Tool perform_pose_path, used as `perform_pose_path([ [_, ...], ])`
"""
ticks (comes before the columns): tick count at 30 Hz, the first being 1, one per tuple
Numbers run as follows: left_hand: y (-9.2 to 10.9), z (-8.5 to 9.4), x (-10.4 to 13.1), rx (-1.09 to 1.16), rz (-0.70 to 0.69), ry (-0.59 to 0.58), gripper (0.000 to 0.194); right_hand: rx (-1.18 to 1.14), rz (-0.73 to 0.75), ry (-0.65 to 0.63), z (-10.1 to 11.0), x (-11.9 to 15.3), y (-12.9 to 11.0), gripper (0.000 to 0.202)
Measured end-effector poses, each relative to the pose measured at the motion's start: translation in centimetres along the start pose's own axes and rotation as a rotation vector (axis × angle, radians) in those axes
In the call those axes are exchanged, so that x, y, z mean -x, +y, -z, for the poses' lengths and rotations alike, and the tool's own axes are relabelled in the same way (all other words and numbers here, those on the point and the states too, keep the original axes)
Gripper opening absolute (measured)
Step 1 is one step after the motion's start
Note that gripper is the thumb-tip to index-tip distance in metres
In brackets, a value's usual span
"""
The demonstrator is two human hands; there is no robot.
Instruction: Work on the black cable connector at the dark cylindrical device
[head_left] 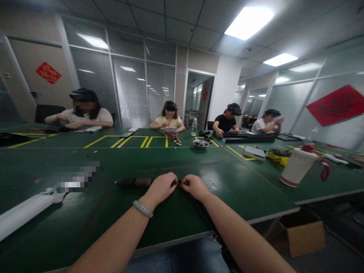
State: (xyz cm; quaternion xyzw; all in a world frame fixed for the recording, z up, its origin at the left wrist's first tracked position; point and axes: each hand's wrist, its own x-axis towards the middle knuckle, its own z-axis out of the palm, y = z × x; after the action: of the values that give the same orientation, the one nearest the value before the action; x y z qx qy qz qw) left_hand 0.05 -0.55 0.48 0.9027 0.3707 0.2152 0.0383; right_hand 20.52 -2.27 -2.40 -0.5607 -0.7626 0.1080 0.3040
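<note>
Nearest, below both hands, denim-covered legs [176,261] sit at the edge of the counter [93,223]. A dark cable [203,214] runs from under the right hand [196,186] toward that edge. The right hand's fingertips are pinched together, seemingly on the cable's end. The left hand [162,188], with a pale green bangle [143,209] at its wrist, seems closed around the right end of a dark tool [135,183], which lies on the counter and reaches out to the left of that hand.

Between the two sets of fingertips, close together but apart, shows a small piece [179,182] with a bright spot. Fingers cover much of it, so whether tool and cable are joined there cannot be told. I judge the work to be partway: both parts are in hand and brought together, while the fine handling between the fingertips looks unfinished.

Well left of the hands lies a long white packet [27,214]; well to their right stands a cup [298,167]. Beyond the hands, a metal bowl [201,147] and a bottle [194,127] are untouched. Farthest, four co-workers sit across the counter.
</note>
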Motion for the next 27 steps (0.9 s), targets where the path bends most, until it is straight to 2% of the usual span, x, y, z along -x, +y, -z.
perform_pose_path([
  [14,-0.13,-0.23,0.05,0.015,-0.030,0.027,0.011,-0.013,-0.010,-0.014,0.36,0.08,-0.31,0.003],
  [18,-0.04,-0.03,0.09,0.014,-0.029,0.030,0.017,-0.015,-0.015,-0.015,0.40,0.10,-0.39,0.004],
  [27,0.08,-0.02,0.08,-0.010,-0.018,0.023,0.006,-0.006,-0.009,-0.003,0.06,0.03,-0.11,0.005],
])
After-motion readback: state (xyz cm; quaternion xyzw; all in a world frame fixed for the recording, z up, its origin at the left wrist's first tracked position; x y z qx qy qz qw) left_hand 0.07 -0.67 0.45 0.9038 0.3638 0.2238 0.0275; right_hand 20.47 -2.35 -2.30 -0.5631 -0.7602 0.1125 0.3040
